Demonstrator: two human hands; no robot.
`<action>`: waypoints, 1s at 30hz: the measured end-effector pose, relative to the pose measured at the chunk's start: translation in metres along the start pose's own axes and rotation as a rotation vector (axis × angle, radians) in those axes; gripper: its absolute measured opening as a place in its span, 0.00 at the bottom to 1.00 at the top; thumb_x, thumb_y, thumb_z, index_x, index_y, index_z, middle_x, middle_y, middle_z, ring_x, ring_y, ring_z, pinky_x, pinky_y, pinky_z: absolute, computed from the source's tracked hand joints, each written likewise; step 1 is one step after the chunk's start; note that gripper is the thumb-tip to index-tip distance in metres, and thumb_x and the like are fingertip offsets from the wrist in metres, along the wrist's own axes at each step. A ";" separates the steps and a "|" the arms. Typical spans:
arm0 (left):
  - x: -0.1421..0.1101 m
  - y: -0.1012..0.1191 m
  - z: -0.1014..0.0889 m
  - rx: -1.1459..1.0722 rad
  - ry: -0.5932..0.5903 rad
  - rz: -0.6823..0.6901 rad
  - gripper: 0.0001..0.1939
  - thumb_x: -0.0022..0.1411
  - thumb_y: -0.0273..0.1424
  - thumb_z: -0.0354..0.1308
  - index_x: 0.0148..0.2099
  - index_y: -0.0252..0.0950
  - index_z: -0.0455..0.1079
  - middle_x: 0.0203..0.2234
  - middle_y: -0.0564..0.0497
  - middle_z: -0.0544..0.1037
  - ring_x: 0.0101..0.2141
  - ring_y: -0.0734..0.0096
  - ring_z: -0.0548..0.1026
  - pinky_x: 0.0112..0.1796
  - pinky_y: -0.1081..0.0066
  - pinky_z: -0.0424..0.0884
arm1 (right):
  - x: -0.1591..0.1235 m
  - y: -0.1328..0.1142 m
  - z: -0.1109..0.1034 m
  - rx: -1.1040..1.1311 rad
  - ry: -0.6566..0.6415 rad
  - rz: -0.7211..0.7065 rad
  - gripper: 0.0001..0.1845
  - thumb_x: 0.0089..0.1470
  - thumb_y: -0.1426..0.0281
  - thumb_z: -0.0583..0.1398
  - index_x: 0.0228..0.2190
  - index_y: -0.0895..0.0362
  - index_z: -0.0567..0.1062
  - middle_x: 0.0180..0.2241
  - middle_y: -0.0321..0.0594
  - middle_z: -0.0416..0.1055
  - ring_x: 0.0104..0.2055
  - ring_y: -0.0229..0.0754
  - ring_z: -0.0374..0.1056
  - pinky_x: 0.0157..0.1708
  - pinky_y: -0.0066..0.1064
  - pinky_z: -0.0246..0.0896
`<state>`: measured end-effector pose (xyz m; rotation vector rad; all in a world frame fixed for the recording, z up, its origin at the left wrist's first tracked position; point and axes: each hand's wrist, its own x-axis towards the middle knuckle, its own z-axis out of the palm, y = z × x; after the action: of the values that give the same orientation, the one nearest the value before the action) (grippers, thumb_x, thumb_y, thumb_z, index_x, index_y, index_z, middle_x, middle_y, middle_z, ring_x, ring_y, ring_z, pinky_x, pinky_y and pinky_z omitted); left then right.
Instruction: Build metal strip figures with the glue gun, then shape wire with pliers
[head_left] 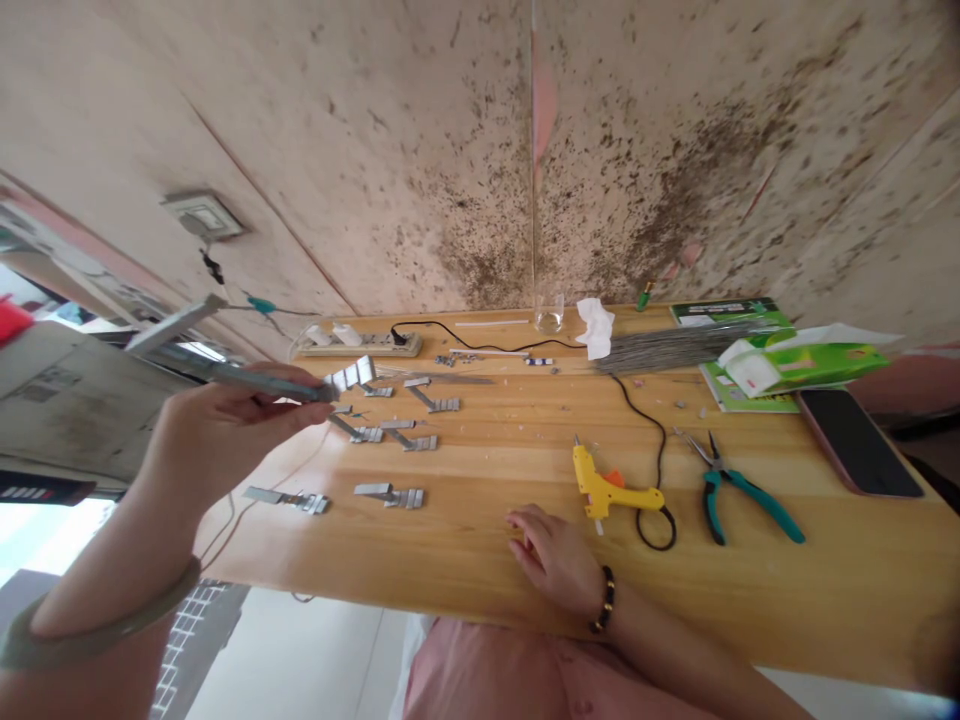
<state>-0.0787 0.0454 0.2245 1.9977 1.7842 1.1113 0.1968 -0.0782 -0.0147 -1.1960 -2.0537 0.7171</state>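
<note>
Speckled wall [360, 140] — slim grey zigzag piece [244, 378] in left hand [217, 425].

Light is glaring left of the left grip [225, 425], glossing the worktop [480, 500] beside it; outer edges are softening.

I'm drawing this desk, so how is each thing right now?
Left hand: holding an angular grey piece
Right hand: on the brown wooden table, loosely curled
Small grey bent pieces: lying
Yellow plastic glue gun: lying on its side
Teal-handled metal pliers: open
Pink-edged black phone: screen dark
Clear glass: upright
Long pale power strip: plugs in
</note>
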 end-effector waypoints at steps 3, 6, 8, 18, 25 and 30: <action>0.001 0.005 -0.005 -0.014 0.039 0.006 0.12 0.42 0.34 0.67 0.32 0.35 0.75 0.28 0.54 0.81 0.31 0.69 0.78 0.38 0.67 0.78 | 0.000 0.001 0.000 -0.003 0.001 -0.007 0.14 0.59 0.75 0.54 0.48 0.57 0.65 0.44 0.45 0.70 0.36 0.41 0.69 0.39 0.35 0.66; -0.001 0.005 -0.004 0.027 0.059 0.033 0.13 0.43 0.35 0.67 0.32 0.35 0.76 0.28 0.54 0.81 0.30 0.70 0.78 0.37 0.69 0.78 | 0.000 0.001 0.001 -0.016 -0.002 -0.005 0.14 0.59 0.75 0.54 0.47 0.57 0.66 0.44 0.45 0.70 0.37 0.42 0.69 0.40 0.36 0.66; -0.005 0.003 0.001 0.042 0.025 0.066 0.11 0.44 0.35 0.66 0.32 0.36 0.76 0.29 0.53 0.81 0.31 0.70 0.78 0.37 0.71 0.77 | -0.001 0.000 0.001 -0.024 -0.004 -0.008 0.14 0.59 0.75 0.54 0.47 0.57 0.66 0.44 0.45 0.70 0.38 0.42 0.69 0.41 0.36 0.66; -0.065 0.002 0.073 -0.160 -0.377 0.056 0.07 0.49 0.33 0.64 0.32 0.36 0.75 0.32 0.49 0.78 0.30 0.67 0.78 0.28 0.74 0.78 | 0.002 0.002 -0.002 0.049 0.130 0.065 0.16 0.58 0.78 0.52 0.48 0.57 0.64 0.41 0.45 0.70 0.40 0.43 0.69 0.40 0.36 0.68; -0.103 -0.018 0.118 -0.266 -0.516 -0.012 0.06 0.49 0.31 0.65 0.32 0.36 0.76 0.31 0.48 0.79 0.31 0.66 0.79 0.32 0.71 0.79 | 0.001 0.000 -0.007 0.208 0.212 0.181 0.27 0.55 0.80 0.50 0.55 0.54 0.57 0.51 0.47 0.66 0.38 0.40 0.68 0.41 0.36 0.67; -0.084 -0.008 0.100 -0.243 -0.471 0.008 0.07 0.49 0.34 0.65 0.32 0.37 0.76 0.32 0.48 0.79 0.32 0.65 0.79 0.32 0.71 0.79 | 0.000 -0.008 -0.010 0.357 -0.140 0.159 0.33 0.54 0.76 0.55 0.60 0.52 0.54 0.47 0.41 0.71 0.29 0.35 0.68 0.31 0.28 0.66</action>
<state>-0.0143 -0.0009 0.1197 1.9180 1.3359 0.7342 0.1996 -0.0801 -0.0024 -1.1325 -1.8493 1.2172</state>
